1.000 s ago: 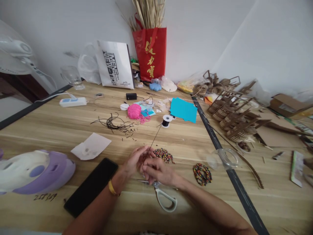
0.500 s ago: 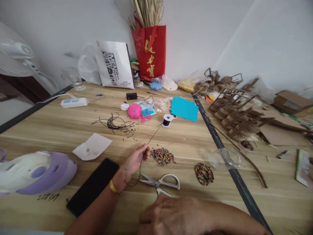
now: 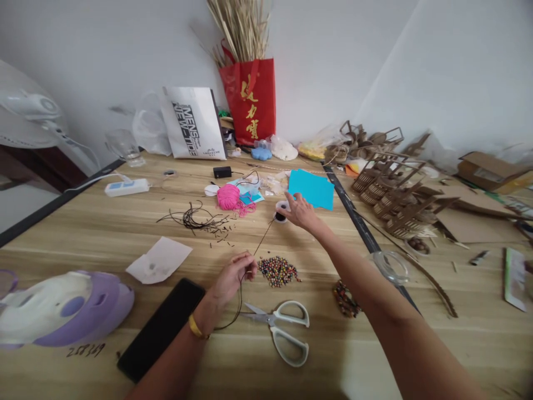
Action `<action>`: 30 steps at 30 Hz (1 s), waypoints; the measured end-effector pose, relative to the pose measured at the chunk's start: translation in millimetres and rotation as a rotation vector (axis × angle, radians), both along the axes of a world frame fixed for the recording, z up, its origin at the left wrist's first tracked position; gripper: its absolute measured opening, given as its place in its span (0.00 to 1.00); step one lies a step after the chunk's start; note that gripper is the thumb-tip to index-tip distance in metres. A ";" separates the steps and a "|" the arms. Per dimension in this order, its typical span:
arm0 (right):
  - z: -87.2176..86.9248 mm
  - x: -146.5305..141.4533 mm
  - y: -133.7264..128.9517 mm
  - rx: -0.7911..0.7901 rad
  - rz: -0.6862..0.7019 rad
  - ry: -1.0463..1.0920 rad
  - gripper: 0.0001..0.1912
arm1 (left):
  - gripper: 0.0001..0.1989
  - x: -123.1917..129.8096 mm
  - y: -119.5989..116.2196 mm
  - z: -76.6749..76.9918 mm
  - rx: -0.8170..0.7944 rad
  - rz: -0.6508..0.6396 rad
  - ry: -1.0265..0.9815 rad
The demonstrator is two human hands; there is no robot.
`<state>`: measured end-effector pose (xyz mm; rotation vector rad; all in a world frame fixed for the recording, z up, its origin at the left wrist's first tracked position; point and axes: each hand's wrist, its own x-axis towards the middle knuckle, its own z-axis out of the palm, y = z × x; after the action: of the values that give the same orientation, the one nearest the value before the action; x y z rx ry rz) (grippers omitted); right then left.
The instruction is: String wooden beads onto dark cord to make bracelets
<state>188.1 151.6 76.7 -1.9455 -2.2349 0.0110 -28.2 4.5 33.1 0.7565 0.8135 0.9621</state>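
My left hand pinches a thin dark cord beside a pile of multicoloured beads. The cord runs up to a white spool of black cord, and its loose end curves down near my left wrist. My right hand reaches over the table to the spool, fingers apart, with the thumb at the spool's edge. Open scissors with white handles lie below the beads. A beaded string is partly hidden under my right forearm.
Pink yarn, cut cords and blue sheets lie farther back. A black phone, white paper and a purple-white appliance are at left. Small woven baskets stand at right.
My right hand has moved from the near edge, over the scissors, forward to the spool, uncovering the scissor handles. My left hand still holds the cord. The view has tilted slightly upward.
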 end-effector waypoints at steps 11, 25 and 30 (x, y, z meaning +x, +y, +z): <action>-0.5 -8.7 27.5 -0.218 0.051 -0.041 0.24 | 0.13 -2.1 -3.7 4.9 0.108 -0.144 -0.012; 4.3 -4.3 33.6 -0.184 0.051 -0.052 0.33 | 0.16 -6.7 -8.0 3.5 0.249 -0.301 -0.170; 2.9 -4.6 37.8 -0.215 0.086 -0.067 0.24 | 0.16 -10.1 -9.2 2.4 0.278 -0.359 -0.167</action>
<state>183.5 189.4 79.6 -1.9776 -2.4495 0.2095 -38.4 -4.7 35.5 1.0081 0.3826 0.8074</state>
